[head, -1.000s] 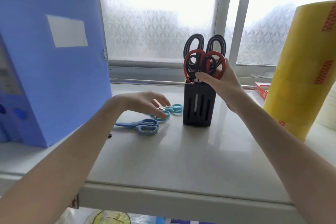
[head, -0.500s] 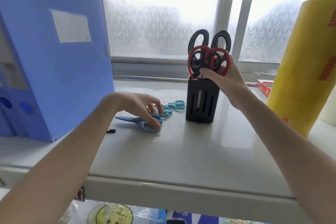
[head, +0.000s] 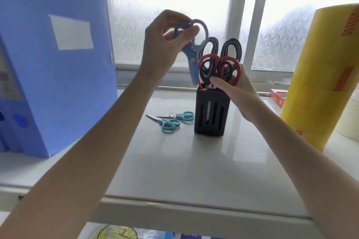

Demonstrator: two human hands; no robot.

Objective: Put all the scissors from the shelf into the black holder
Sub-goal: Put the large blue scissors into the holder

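A black slotted holder (head: 211, 114) stands on the white shelf (head: 174, 170). Red-handled scissors (head: 219, 70) and black-handled scissors (head: 231, 48) stick up out of it. My right hand (head: 239, 93) grips the red scissors' handles at the holder's rim. Above and left of the holder, my left hand (head: 165, 46) holds blue scissors (head: 192, 56) by the handles, blade tip pointing down just beside the holder's left rim. Two teal-handled scissors (head: 171, 122) lie flat on the shelf left of the holder.
A tall blue file box (head: 54, 75) stands at the left. A big yellow tape roll (head: 326, 75) stands at the right, with a red box (head: 277, 95) behind it. A frosted window closes the back, and a shelf beam runs overhead.
My left hand picked the blue scissors off the shelf and raised them above the holder's left side. My right hand stayed on the red scissors in the holder.
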